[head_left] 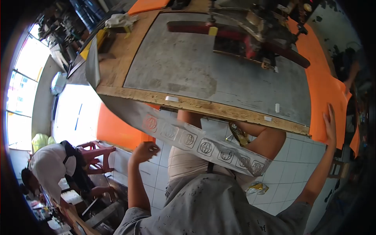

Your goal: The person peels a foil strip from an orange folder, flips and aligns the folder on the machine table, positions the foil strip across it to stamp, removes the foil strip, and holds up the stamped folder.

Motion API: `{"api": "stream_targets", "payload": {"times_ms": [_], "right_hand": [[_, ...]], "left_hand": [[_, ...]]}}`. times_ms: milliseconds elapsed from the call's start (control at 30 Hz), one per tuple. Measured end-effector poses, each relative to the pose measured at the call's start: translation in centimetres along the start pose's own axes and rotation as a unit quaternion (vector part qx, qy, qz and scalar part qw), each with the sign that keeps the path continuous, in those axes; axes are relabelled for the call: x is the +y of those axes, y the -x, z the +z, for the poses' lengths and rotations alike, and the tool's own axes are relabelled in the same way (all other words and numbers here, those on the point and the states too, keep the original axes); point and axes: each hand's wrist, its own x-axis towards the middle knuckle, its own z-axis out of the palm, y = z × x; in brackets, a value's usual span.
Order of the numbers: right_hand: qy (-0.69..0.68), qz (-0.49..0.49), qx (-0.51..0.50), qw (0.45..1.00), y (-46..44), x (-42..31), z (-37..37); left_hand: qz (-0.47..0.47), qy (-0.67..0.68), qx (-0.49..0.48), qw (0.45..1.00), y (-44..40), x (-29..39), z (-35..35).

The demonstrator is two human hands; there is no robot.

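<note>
My left hand (144, 152) is raised left of my lap with its fingers curled in, and I see nothing in them. Just behind it is the edge of an orange sheet stack (117, 126). At the right, my right hand (331, 126) lies with fingers stretched on more orange sheets (319, 84), which hang over the table's corner. A long grey translucent strip (187, 138) printed with several round emblems in square frames droops from the table's left side across my lap. Neither hand touches the strip.
A grey board (176, 58) framed in wood covers the table. Over it stands a press-like device with dark red bars (250, 43). Small white pieces (172, 98) sit along the front edge. At lower left another person (55, 164) bends near a red stool (96, 156).
</note>
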Motion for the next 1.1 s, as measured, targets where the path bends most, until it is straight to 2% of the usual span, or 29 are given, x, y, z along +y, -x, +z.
{"api": "stream_targets", "payload": {"times_ms": [67,100,133,200,300,400,433,533,633,733,833,867,900,933,967,1000,1033,1100], "right_hand": [[0.006,-0.010,-0.017,1.000,-0.3,1.1,-0.4],[0.025,0.029,-0.001,0.999,-0.2,0.6,-0.1],[0.065,0.026,0.035,0.997,-0.1,-0.4,0.6],[0.147,0.025,0.106,0.983,1.3,-4.8,2.4],[0.132,-0.130,0.149,0.971,5.3,-14.8,6.7],[0.111,-0.223,0.115,0.962,9.5,-23.4,11.9],[0.122,-0.249,0.107,0.955,10.3,-24.6,13.5],[0.088,-0.223,0.167,0.956,11.8,-24.8,17.1],[0.038,-0.213,0.215,0.952,12.3,-25.3,18.9],[0.004,-0.205,0.240,0.949,12.2,-25.9,19.2],[-0.026,-0.219,0.264,0.939,12.7,-28.0,19.3],[-0.035,-0.227,0.276,0.933,13.0,-29.1,19.5],[-0.060,-0.247,0.265,0.930,13.7,-30.2,20.0],[-0.084,-0.267,0.256,0.925,14.7,-31.6,20.5],[-0.108,-0.285,0.246,0.920,15.6,-32.9,21.1],[-0.181,-0.330,0.179,0.909,16.2,-34.1,22.4],[-0.252,-0.371,0.107,0.887,17.0,-35.3,23.6],[-0.325,-0.425,-0.133,0.834,17.8,-40.7,24.1]], "left_hand": [[0.013,-0.181,0.115,0.977,-4.4,-11.1,-2.0],[-0.012,-0.170,0.218,0.961,-5.9,-13.5,-1.8],[-0.033,-0.158,0.320,0.934,-7.6,-14.9,-2.1],[-0.074,-0.200,0.407,0.888,-10.6,-15.8,-1.8],[-0.036,-0.167,0.508,0.845,-17.2,-19.5,-0.3],[-0.061,-0.218,0.502,0.835,-20.2,-21.3,1.0],[-0.074,-0.207,0.502,0.836,-19.3,-19.6,1.0],[-0.001,-0.232,0.492,0.839,-18.5,-20.5,0.3],[0.004,-0.232,0.488,0.841,-17.4,-20.7,-0.4],[0.063,-0.265,0.486,0.830,-18.4,-22.7,-2.9],[-0.105,-0.001,0.514,0.851,-16.5,-22.3,-6.6],[-0.051,0.064,0.594,0.800,-15.9,-23.2,-7.8],[-0.019,0.126,0.629,0.767,-15.1,-25.2,-9.0],[-0.011,0.110,0.655,0.747,-12.6,-23.7,-9.4],[0.047,0.177,0.632,0.753,-11.0,-24.4,-10.1],[0.065,0.148,0.633,0.757,-8.1,-22.3,-9.9],[0.085,0.177,0.627,0.754,-5.6,-20.7,-9.4],[0.111,0.236,0.607,0.751,-0.9,-16.6,-7.7]]}}
